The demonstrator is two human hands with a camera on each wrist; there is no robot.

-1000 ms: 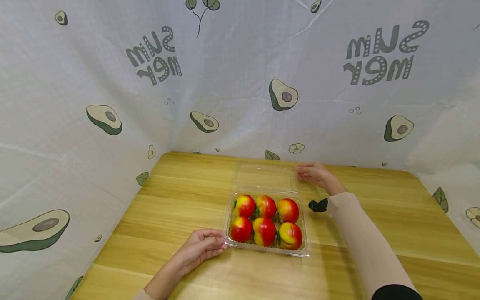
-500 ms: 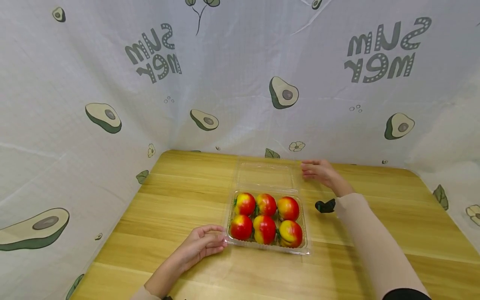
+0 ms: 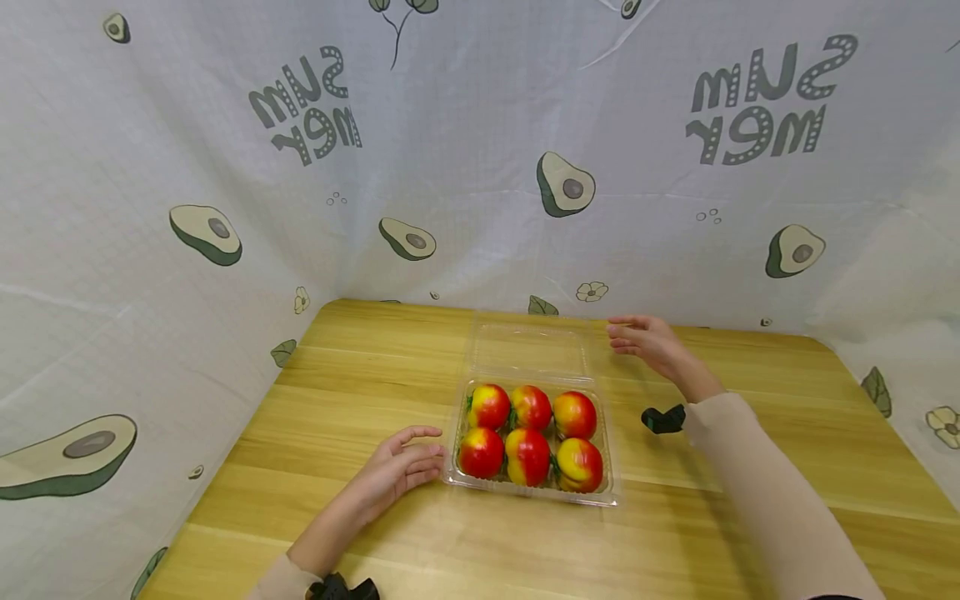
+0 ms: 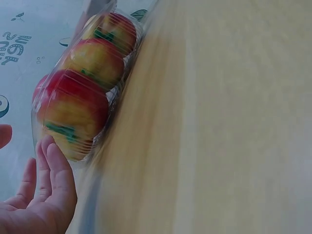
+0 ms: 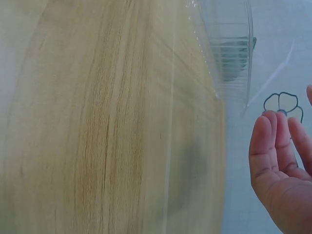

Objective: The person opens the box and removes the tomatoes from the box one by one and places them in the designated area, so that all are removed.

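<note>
A clear plastic clamshell box (image 3: 536, 492) sits on the table with its transparent lid (image 3: 532, 350) folded back flat toward the curtain. Inside it lie several red and yellow round fruits (image 3: 527, 457) with green stems, in two rows. Beside the box's near left corner is my left hand (image 3: 401, 471), its fingers relaxed and holding nothing; the left wrist view has its fingertips (image 4: 48, 141) close to the box's end. My right hand (image 3: 651, 343) hovers right of the lid, fingers loosely bent with nothing in them. In the right wrist view the lid (image 5: 229, 53) stands beyond those fingers.
The wooden table (image 3: 360, 367) reaches back to a white curtain (image 3: 465, 167) printed with avocados and lettering. Black wrist devices (image 3: 663, 419) show at both sleeves.
My left hand has let go of the box's near left corner and drawn slightly left. My right hand has moved right, away from the lid. Box and fruits stay in place.
</note>
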